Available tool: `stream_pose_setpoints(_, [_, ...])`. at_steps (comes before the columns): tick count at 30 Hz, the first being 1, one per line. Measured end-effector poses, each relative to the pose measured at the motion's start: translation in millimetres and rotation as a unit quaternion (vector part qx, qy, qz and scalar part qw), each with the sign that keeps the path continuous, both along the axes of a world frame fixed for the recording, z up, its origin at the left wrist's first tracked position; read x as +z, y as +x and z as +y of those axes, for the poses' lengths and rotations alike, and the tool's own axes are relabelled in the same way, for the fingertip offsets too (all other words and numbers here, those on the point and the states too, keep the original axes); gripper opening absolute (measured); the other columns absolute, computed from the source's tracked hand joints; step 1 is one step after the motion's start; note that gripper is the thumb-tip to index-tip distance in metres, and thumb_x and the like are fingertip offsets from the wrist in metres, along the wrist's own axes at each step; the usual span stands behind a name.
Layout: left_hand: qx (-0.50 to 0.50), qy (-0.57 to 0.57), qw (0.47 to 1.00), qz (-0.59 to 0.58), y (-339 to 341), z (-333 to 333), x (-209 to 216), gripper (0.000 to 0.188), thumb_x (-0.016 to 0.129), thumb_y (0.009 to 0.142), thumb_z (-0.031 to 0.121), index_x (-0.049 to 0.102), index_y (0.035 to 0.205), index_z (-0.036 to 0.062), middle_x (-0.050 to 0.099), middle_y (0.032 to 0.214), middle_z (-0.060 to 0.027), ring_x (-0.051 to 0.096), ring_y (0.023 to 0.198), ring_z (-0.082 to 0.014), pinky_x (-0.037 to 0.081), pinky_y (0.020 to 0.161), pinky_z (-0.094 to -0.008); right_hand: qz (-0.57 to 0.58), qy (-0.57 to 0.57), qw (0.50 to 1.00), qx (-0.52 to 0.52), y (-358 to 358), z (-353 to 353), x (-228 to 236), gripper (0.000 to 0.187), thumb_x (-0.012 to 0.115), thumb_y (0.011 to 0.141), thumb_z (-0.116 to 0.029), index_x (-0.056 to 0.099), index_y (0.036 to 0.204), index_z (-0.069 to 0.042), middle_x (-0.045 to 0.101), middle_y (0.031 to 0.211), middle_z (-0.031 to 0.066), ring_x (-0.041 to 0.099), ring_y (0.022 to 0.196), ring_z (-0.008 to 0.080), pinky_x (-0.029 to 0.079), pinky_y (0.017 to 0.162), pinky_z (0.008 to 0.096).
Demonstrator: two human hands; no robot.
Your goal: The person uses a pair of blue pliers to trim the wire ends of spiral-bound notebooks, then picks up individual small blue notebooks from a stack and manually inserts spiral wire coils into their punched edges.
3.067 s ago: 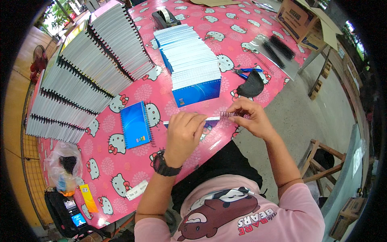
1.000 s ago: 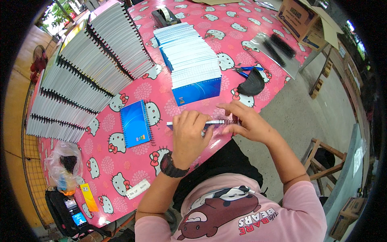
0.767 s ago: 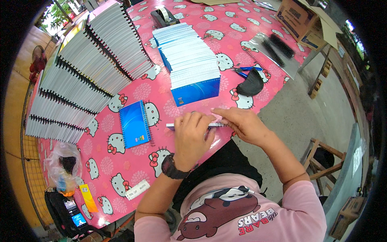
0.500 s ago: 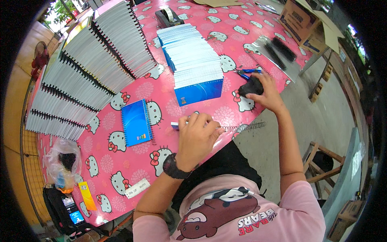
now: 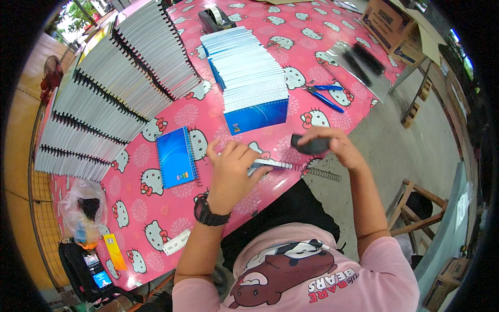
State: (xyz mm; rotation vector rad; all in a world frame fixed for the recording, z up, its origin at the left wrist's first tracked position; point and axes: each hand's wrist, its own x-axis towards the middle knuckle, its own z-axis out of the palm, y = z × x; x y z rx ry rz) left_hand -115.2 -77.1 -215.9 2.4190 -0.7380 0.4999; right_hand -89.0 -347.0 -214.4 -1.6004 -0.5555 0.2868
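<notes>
My left hand (image 5: 233,171) presses a thin notebook (image 5: 275,164) at the table's near edge, thumb on the near side and fingers over it. A dark spiral coil (image 5: 323,173) sticks out from the notebook's right end, its free part hanging past the table edge. In my right hand (image 5: 338,147) is a black, rounded block-like object (image 5: 313,146), held just above the coil; its exact kind is unclear. A finished-looking blue spiral notebook (image 5: 176,157) lies flat to the left of my left hand.
A row of blue-covered pads (image 5: 257,115) stands beyond my hands. Blue-handled cutting pliers (image 5: 327,99) and loose black coils (image 5: 364,65) lie to the right. Coil-bound books (image 5: 99,99) fill the far left. A tape dispenser (image 5: 215,21) and cardboard box (image 5: 387,26) are farther back.
My right hand has lifted the black object from beside the pliers and brought it nearer, over the coil. My left hand has shifted left, showing more of the notebook.
</notes>
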Motion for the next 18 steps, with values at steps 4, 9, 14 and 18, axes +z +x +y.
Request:
stream_pose_setpoints(4, [-0.019, 0.002, 1.000, 0.001, -0.5, -0.2, -1.2, 0.026, 0.079, 0.061, 0.026, 0.063, 0.076, 0.0129, 0.058, 0.077, -0.0002, 0.054, 0.085, -0.0191, 0.025, 0.094, -0.0482, -0.063, -0.130, 0.989, 0.036, -7.4, 28.7, 7.9, 0.067, 0.053, 0.077, -0.064, 0.067, 0.094, -0.001, 0.063, 0.091, 0.0103, 0.058, 0.088, 0.0238, 0.041, 0.084, 0.0359])
stream_pose_setpoints(9, [-0.031, -0.016, 0.999, 0.001, 0.2, 2.3, -4.1, 0.027, 0.079, 0.059, 0.026, 0.062, 0.075, 0.0126, 0.058, 0.077, -0.0002, 0.054, 0.085, -0.0187, 0.025, 0.094, -0.0467, -0.011, 0.102, 0.994, 0.045, -6.6, 33.5, 14.6, 0.046, 0.067, 0.074, -0.046, 0.068, 0.089, -0.003, 0.062, 0.084, 0.0108, 0.056, 0.083, 0.0232, 0.042, 0.077, 0.0331])
stream_pose_setpoints(14, [0.000, -0.023, 0.999, -0.041, 0.9, 2.2, 2.7, 0.052, 0.082, 0.059, 0.024, 0.061, 0.104, 0.0110, 0.060, 0.092, -0.0040, 0.055, 0.085, -0.0205, 0.031, 0.092, -0.0466, -0.149, -0.368, 0.912, -0.100, 5.9, 32.3, 8.4, 0.060, 0.060, 0.074, -0.057, 0.067, 0.092, 0.000, 0.063, 0.091, 0.0096, 0.057, 0.090, 0.0218, 0.041, 0.084, 0.0322])
stream_pose_setpoints(18, [0.064, -0.396, 0.914, 0.063, 2.6, -2.0, -23.0, 0.075, 0.085, 0.056, 0.014, 0.047, 0.120, 0.0071, 0.057, 0.094, -0.0057, 0.055, 0.087, -0.0181, 0.039, 0.086, -0.0371, 0.018, 0.066, 0.997, 0.027, 0.1, 35.0, 1.2, 0.049, 0.066, 0.076, -0.045, 0.065, 0.099, -0.001, 0.063, 0.091, 0.0098, 0.057, 0.089, 0.0188, 0.043, 0.081, 0.0320])
